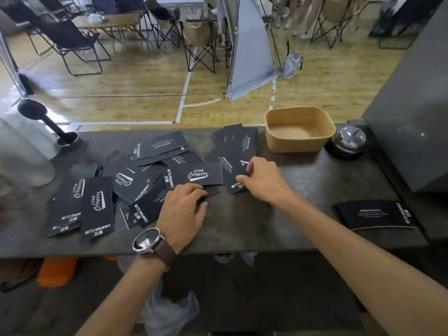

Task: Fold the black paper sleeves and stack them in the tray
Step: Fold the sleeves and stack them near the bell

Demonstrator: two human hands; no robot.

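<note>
Pretty much nothing is in the tray (299, 144) yet, so judging by how things lie this looks like the very start of the job. The tan tray sits at the back right of the dark counter (254, 224) and its bottom looks bare. The black paper sleeves (135, 180) are scattered all over the left and middle of the counter, overlapping in a loose mess, most lying flat with their white "Camping Club" print up. There's a smaller fanned bunch (238, 151) just left of the tray, and one more sleeve (374, 214) lies well apart at the near right by itself. The person's left hand (183, 212), the one with the wristwatch (146, 240), rests flat with relaxed fingers pressing on the edge of a sleeve near the middle of the pile. The right hand (263, 179) reaches over to the fanned bunch, fingers curled onto the near corner of those sleeves, looks like it's pinching or picking one up, though the exact grip is hard to tell. A silver call bell (348, 141) sits right beside the tray. So basically the whole pile is left: fold each, then stack them.
</note>
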